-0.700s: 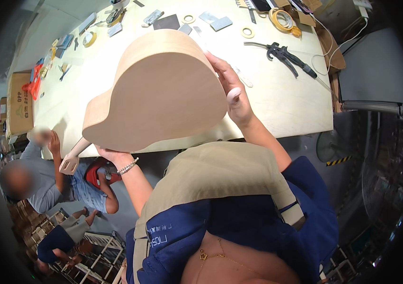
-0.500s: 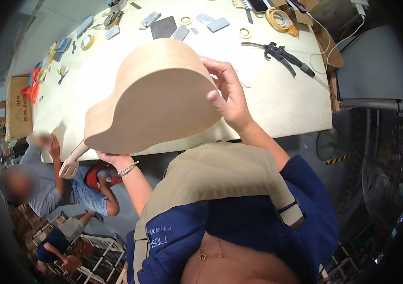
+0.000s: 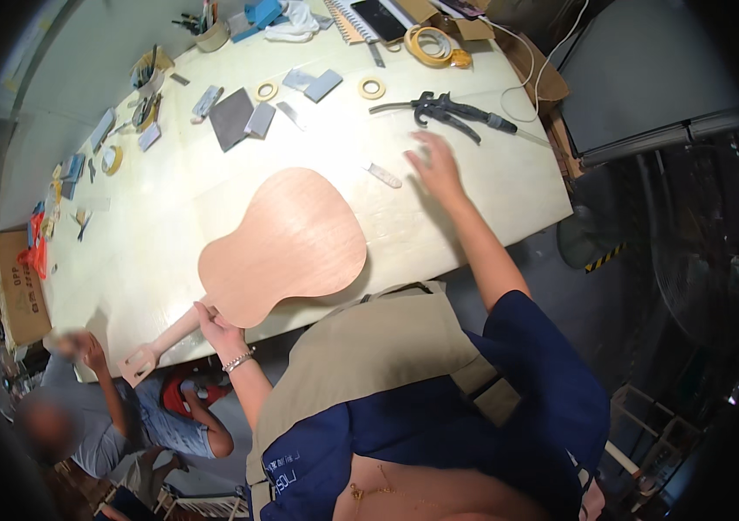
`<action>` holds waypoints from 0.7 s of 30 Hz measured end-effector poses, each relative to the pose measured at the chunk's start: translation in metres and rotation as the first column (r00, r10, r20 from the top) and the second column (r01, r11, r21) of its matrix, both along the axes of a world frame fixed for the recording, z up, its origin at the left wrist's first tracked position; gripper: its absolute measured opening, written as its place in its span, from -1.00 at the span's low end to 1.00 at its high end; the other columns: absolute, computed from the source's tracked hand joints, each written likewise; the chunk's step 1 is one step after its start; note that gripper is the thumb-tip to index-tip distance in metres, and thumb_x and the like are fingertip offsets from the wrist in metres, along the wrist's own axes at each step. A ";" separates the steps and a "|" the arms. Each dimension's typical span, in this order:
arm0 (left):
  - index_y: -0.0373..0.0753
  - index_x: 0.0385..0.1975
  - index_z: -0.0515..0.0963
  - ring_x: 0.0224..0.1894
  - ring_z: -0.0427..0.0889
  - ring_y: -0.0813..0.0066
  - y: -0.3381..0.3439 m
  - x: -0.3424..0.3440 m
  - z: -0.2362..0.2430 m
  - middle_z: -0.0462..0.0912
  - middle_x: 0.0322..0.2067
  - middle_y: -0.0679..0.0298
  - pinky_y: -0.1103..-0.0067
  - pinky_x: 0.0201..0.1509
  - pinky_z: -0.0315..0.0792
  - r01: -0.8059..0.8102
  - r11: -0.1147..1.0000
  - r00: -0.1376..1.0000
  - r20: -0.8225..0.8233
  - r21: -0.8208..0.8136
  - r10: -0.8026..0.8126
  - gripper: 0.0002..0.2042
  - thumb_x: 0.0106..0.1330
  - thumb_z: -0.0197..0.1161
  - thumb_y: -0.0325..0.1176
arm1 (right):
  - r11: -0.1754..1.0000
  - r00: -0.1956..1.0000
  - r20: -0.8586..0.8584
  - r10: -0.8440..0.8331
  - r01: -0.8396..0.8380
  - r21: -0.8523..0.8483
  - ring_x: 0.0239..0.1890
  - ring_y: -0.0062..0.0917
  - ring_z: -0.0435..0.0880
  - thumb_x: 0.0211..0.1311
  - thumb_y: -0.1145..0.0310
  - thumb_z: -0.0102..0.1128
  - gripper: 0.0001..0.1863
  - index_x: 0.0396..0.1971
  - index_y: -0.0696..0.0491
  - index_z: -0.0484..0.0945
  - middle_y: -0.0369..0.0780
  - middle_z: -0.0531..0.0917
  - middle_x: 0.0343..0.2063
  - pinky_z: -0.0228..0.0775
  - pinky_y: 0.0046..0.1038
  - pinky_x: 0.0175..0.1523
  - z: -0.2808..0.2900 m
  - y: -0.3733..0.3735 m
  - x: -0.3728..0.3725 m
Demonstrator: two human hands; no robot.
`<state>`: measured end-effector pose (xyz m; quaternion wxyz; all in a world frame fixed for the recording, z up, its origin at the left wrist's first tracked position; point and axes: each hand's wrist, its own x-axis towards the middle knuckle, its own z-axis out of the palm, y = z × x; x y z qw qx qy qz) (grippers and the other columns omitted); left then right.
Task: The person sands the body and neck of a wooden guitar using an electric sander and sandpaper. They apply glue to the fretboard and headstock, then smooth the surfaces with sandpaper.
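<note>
While right fingers (image 3: 435, 144) apart, left (image 3: 208, 322) on guitar (image 3: 287, 247)

My right hand (image 3: 437, 169), raised over the worktable (image 3: 152, 230), registers as a blur, its finger outlines too soft to separate. Part of my left hand (image 3: 223, 333) disappears beneath the guitar (image 3: 287, 247), whose front, turned toward the tabletop, is hidden from view. At left, a co-worker's head (image 3: 44, 425) is blurred out, and whatever is beside that person's raised hand (image 3: 91, 350) is smudged beyond recognition. A second person (image 3: 137, 473) is mostly cropped by the lower edge. Up top, the frame clips a spiral notebook (image 3: 345, 19), while implements in a cup (image 3: 212, 36) are too small to identify.
</note>
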<state>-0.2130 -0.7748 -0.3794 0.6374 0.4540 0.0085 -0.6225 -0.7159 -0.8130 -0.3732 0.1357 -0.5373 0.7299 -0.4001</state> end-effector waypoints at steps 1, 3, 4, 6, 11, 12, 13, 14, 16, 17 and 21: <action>-0.28 -0.14 0.44 -0.03 0.54 0.31 0.006 0.015 -0.018 0.57 -0.09 0.17 0.36 0.09 0.43 0.081 0.994 0.994 -0.063 -0.078 -0.086 -0.63 0.37 0.05 -0.05 | 0.997 0.984 -0.162 -0.078 0.078 -0.008 0.17 -0.18 0.34 0.06 0.27 0.31 -0.48 0.04 0.06 0.43 -0.06 0.42 0.10 0.18 -0.31 0.26 -0.009 -0.002 -0.024; -0.26 -0.17 0.45 -0.07 0.56 0.36 0.002 0.005 -0.018 0.59 -0.14 0.21 0.41 0.05 0.45 0.060 0.998 0.998 -0.017 0.003 -0.060 -0.66 0.39 0.03 -0.07 | 0.981 0.939 -0.321 -0.119 0.161 0.106 0.33 -0.17 0.11 0.02 0.17 0.34 -0.25 0.23 0.02 0.24 -0.03 0.26 0.24 -0.11 -0.17 0.38 -0.018 -0.004 -0.074; -0.26 -0.16 0.46 -0.06 0.56 0.41 0.006 0.025 -0.037 0.60 -0.17 0.25 0.43 0.06 0.45 0.166 0.979 0.986 0.049 -0.114 -0.162 -0.65 0.40 0.01 -0.06 | 0.969 0.896 -0.426 -0.125 0.203 0.144 0.37 -0.18 0.03 0.01 0.12 0.34 -0.18 0.28 0.00 0.18 -0.03 0.21 0.27 -0.24 -0.10 0.41 -0.016 -0.007 -0.089; -0.27 -0.18 0.48 -0.16 0.61 0.40 -0.001 -0.016 -0.007 0.63 -0.22 0.21 0.44 -0.12 0.55 0.194 0.968 0.953 0.205 0.162 -0.225 -0.60 0.39 -0.01 0.00 | 0.934 0.858 -0.513 -0.038 0.213 0.286 0.41 -0.22 -0.09 0.02 0.03 0.31 -0.13 0.31 -0.04 0.12 -0.07 0.12 0.32 -0.43 0.05 0.40 -0.015 -0.011 -0.113; -0.35 -0.23 0.48 -0.46 0.67 0.31 -0.011 -0.019 0.008 0.65 -0.39 0.09 0.50 -0.49 0.57 0.365 0.734 0.578 0.479 0.572 -0.661 -0.51 0.36 -0.02 0.07 | 0.922 0.842 -0.540 -0.007 0.215 0.324 0.33 -0.30 0.10 0.10 0.03 0.23 -0.25 0.29 -0.17 0.17 -0.13 0.28 0.20 -0.39 0.15 0.37 -0.023 -0.038 -0.127; -0.38 -0.23 0.48 -0.52 0.67 0.29 -0.012 -0.012 0.004 0.65 -0.42 0.07 0.52 -0.54 0.56 0.364 0.668 0.438 0.514 0.648 -0.738 -0.49 0.36 -0.02 0.08 | 0.924 0.834 -0.549 -0.060 0.254 0.286 0.33 -0.29 0.10 0.10 0.04 0.23 -0.25 0.29 -0.16 0.18 -0.13 0.28 0.20 -0.39 0.15 0.37 -0.027 -0.049 -0.131; -0.38 -0.23 0.46 -0.56 0.65 0.32 -0.011 -0.012 0.005 0.63 -0.46 0.08 0.55 -0.56 0.54 0.332 0.697 0.419 0.562 0.636 -0.713 -0.52 0.36 -0.01 0.04 | 0.921 0.824 -0.556 -0.107 0.293 0.258 0.33 -0.28 0.10 0.10 0.04 0.24 -0.26 0.29 -0.15 0.19 -0.13 0.29 0.19 -0.38 0.15 0.37 -0.032 -0.058 -0.138; -0.39 -0.23 0.44 -0.59 0.63 0.35 -0.012 -0.014 0.009 0.62 -0.50 0.10 0.58 -0.57 0.52 0.299 0.725 0.396 0.610 0.621 -0.686 -0.55 0.36 0.01 0.01 | 0.915 0.813 -0.561 -0.154 0.331 0.229 0.33 -0.28 0.10 0.10 0.04 0.24 -0.26 0.28 -0.15 0.19 -0.12 0.29 0.18 -0.37 0.15 0.37 -0.037 -0.065 -0.143; -0.38 -0.23 0.42 -0.65 0.56 0.42 -0.001 -0.011 0.010 0.57 -0.56 0.15 0.63 -0.61 0.46 0.172 0.833 0.413 0.728 0.526 -0.546 -0.61 0.36 0.05 -0.07 | 0.944 0.829 -0.498 -0.254 0.326 0.060 0.31 -0.24 0.12 0.10 0.12 0.26 -0.31 0.23 -0.07 0.25 -0.10 0.29 0.16 -0.32 0.12 0.37 -0.041 -0.070 -0.139; -0.36 -0.24 0.40 -0.68 0.52 0.46 0.010 -0.008 0.007 0.54 -0.59 0.18 0.65 -0.64 0.43 0.070 0.895 0.445 0.789 0.441 -0.423 -0.65 0.36 0.07 -0.11 | 0.951 0.844 -0.452 -0.288 0.308 -0.031 0.30 -0.23 0.13 0.10 0.15 0.27 -0.33 0.21 -0.05 0.26 -0.09 0.30 0.15 -0.31 0.10 0.37 -0.036 -0.071 -0.126; -0.25 -0.35 0.40 -0.68 0.39 0.61 0.073 -0.005 -0.007 0.41 -0.62 0.34 0.73 -0.66 0.29 -0.330 0.939 0.529 0.843 0.097 0.099 -0.95 0.27 0.05 -0.44 | 0.970 0.995 -0.081 -0.054 0.033 -0.241 0.24 -0.17 0.24 0.14 0.42 0.14 -0.70 -0.08 0.00 0.49 -0.08 0.37 0.06 -0.19 -0.06 0.39 -0.020 -0.052 -0.035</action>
